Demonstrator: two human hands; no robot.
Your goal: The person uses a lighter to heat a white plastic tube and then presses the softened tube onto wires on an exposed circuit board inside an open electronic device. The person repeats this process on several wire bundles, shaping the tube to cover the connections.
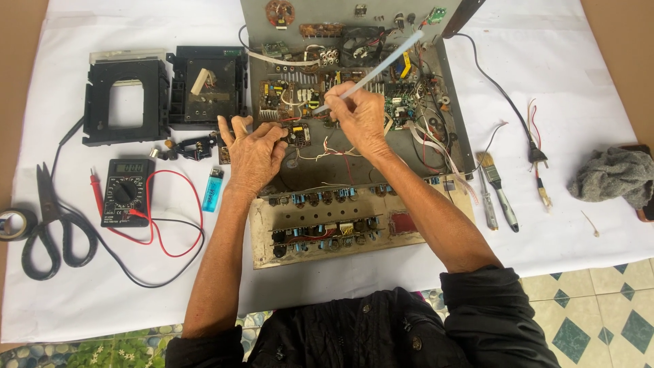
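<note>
Translucent and pale, the plastic rod (371, 71) slants up toward the chassis's (458, 102) far right corner, right hand (357, 116) fingers clamped on its lower end, left hand (255, 153) spread flat beside the small circuit board (298, 134).

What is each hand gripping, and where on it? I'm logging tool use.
The right hand pinches a pale translucent stick at its lower end. The left hand holds nothing; it rests on the open chassis beside a small circuit board.
</note>
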